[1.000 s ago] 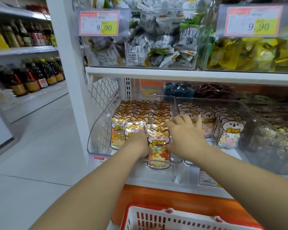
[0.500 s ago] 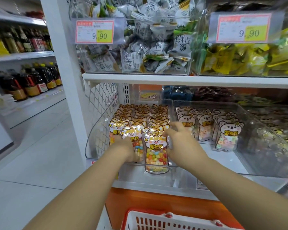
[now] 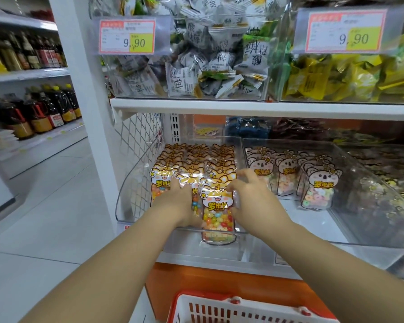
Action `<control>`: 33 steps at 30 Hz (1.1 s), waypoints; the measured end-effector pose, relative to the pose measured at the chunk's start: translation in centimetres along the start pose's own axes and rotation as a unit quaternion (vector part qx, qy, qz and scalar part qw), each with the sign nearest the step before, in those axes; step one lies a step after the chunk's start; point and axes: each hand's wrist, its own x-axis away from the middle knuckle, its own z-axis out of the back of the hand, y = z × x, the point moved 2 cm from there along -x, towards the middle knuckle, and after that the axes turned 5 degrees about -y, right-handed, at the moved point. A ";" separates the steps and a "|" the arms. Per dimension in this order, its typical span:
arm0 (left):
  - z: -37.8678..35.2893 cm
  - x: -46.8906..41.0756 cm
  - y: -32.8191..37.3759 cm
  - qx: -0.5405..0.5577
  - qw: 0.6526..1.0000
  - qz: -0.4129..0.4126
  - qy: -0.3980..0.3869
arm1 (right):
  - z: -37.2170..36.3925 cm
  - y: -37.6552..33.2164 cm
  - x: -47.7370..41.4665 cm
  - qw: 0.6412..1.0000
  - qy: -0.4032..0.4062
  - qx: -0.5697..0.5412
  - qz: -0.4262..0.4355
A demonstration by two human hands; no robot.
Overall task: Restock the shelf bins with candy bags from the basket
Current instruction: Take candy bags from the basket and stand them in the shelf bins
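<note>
In left bin [image 3: 131, 194] | candy bag [image 3: 217, 214] between hands | left hand [image 3: 181, 202] flat | right hand [image 3: 253, 202] apparently pinching it

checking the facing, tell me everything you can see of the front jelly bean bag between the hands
The clear cat-shaped bag of coloured jelly beans is glossy plastic with an orange-and-white cartoon cat top and yellow lettering. It stands roughly upright at the front of the clear plastic bin. The right hand grips its right edge; the left hand rests beside its left.

L hand [image 3: 181, 201] flat on jellybean bags [image 3: 196, 159] in clear bin [image 3: 126, 194]; R hand [image 3: 254, 202] grips front bag [image 3: 216, 207] by its right edge. Red basket [image 3: 243, 311] below.
</note>
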 end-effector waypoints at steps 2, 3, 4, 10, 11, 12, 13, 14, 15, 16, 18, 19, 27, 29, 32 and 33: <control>0.1 -0.1 0.1 -0.007 1.000 0.008 0.004 | -0.1 0.1 0.0 1.000 0.001 0.001 0.001; 0.1 -0.1 0.1 -0.009 1.000 0.013 0.006 | -0.2 0.2 -0.1 1.000 0.001 0.001 0.000; 0.0 -0.1 0.0 -0.012 1.000 0.019 0.008 | -0.3 0.2 -0.1 1.000 0.002 0.001 0.000; 0.8 1.5 0.3 0.024 0.997 0.024 0.063 | 0.1 0.2 0.2 0.999 -0.004 -0.037 0.009; 1.0 2.4 0.5 0.033 0.996 0.010 0.086 | 0.4 0.2 0.8 0.999 -0.001 -0.050 0.013; 1.1 3.4 0.8 0.045 0.992 -0.008 0.116 | 0.8 0.2 1.5 0.998 0.010 -0.059 0.020; 1.2 4.8 1.2 0.061 0.986 -0.031 0.152 | 1.4 0.1 2.5 0.997 0.028 -0.066 0.031; 1.2 6.1 1.5 0.085 0.977 -0.058 0.187 | 2.0 0.0 3.8 0.995 0.049 -0.075 0.046; 0.9 7.7 2.0 0.113 0.965 -0.088 0.220 | 2.6 -0.1 5.3 0.992 0.069 -0.090 0.061; 0.3 9.3 2.6 0.140 0.952 -0.117 0.246 | 3.0 0.0 7.0 0.988 0.084 -0.107 0.074; -1.8 12.6 3.8 0.182 0.929 -0.167 0.275 | 2.8 0.4 10.6 0.985 0.080 -0.124 0.085; -3.3 13.9 4.4 0.200 0.922 -0.181 0.277 | 2.2 0.9 12.3 0.985 0.067 -0.135 0.078; -16.2 17.1 7.6 0.177 0.974 -0.117 0.076 | -7.5 7.0 20.6 0.979 -0.109 -0.164 -0.059; -19.7 16.5 6.9 0.149 0.983 -0.108 0.017 | -10.1 9.1 21.3 0.968 -0.176 -0.159 -0.081; -24.5 15.6 4.7 0.093 0.988 -0.095 -0.078 | -13.9 12.5 21.9 0.947 -0.270 -0.141 -0.104; -26.1 15.3 3.9 0.073 0.987 -0.094 -0.105 | -15.2 13.7 22.2 0.940 -0.291 -0.137 -0.113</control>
